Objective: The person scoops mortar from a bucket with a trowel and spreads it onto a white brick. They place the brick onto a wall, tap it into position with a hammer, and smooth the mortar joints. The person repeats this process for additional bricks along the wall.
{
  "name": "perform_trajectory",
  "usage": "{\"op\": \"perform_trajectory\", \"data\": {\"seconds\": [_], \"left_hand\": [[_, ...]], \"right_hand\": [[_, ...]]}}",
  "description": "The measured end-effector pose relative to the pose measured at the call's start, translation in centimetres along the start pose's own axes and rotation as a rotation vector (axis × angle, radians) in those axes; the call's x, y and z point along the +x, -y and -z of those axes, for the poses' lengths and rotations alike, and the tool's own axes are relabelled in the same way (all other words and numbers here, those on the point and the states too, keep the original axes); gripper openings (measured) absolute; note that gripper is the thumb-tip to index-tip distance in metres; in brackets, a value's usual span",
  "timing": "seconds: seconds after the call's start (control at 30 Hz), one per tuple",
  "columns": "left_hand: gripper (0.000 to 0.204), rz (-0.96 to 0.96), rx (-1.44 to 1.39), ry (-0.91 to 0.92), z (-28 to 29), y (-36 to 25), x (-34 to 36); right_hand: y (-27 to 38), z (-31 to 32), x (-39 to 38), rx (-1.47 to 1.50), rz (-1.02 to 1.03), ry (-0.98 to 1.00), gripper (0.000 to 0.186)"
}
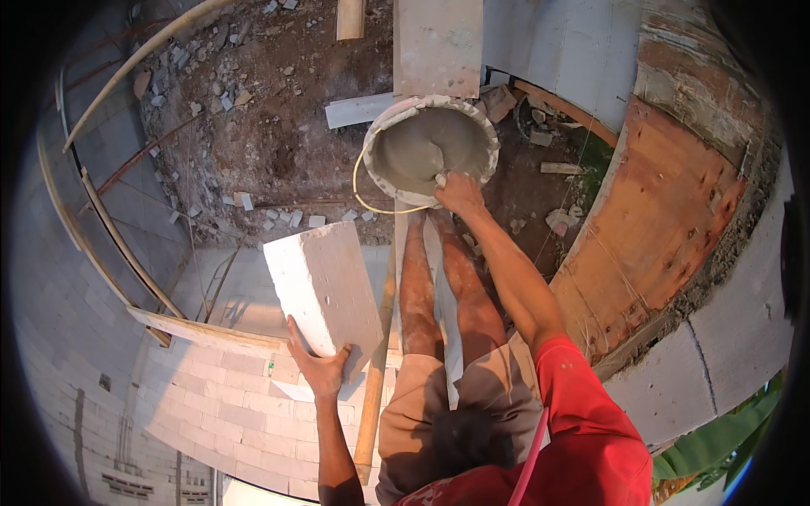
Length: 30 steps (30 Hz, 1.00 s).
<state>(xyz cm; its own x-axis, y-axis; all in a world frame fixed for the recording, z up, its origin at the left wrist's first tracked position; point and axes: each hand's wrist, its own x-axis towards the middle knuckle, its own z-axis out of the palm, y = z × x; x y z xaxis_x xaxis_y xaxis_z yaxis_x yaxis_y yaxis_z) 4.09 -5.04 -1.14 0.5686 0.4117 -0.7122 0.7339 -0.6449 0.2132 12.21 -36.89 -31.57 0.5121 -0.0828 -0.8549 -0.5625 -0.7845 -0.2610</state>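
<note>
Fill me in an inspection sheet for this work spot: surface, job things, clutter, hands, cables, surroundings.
Surface: a pale, stained board extends beyond the bucket; what bears the bucket is hidden.
Job things: a round bucket of wet grey mortar; a white block, tilted.
Clutter: broken pieces scattered over bare soil.
Hands: left hand grips the block's near end; right hand is curled at the bucket's near rim, its grip unclear.
Cables: nothing seen.
Surroundings: pale blockwork at left, a bamboo pole beside the legs, an orange-brown panel and green leaves at right.
</note>
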Motion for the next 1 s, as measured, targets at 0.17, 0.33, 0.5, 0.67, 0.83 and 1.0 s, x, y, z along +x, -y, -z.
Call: {"op": "perform_trajectory", "data": {"seconds": [0.17,0.33,0.5,0.67,0.83,1.0], "left_hand": [[0.121,0.024,0.025,0.027,0.1,-0.4,-0.5],[0.121,-0.034,-0.006,0.013,0.5,0.0,-1.0],[0.122,-0.118,-0.048,-0.014,1.4,-0.1,-1.3],[0.127,-0.227,0.000,-0.081,3.0,-1.1,-1.6],[0.128,-0.317,-0.009,-0.102,4.7,-1.7,-2.1],[0.131,-0.337,-0.010,-0.124,6.0,-2.6,-2.5]], "right_hand": [[-5.7,2.3,-4.6,0.320,0.016,0.112,0.054],[-8.1,4.5,-8.8,0.471,0.135,0.065,0.055],[-6.6,12.1,-16.7,0.609,0.261,-0.018,0.050],[-4.1,24.8,-28.9,0.688,0.270,-0.015,0.045],[-1.9,39.0,-40.9,0.847,0.192,-0.291,0.042],[-1.1,53.0,-48.2,0.892,0.173,-0.602,0.048]]}}
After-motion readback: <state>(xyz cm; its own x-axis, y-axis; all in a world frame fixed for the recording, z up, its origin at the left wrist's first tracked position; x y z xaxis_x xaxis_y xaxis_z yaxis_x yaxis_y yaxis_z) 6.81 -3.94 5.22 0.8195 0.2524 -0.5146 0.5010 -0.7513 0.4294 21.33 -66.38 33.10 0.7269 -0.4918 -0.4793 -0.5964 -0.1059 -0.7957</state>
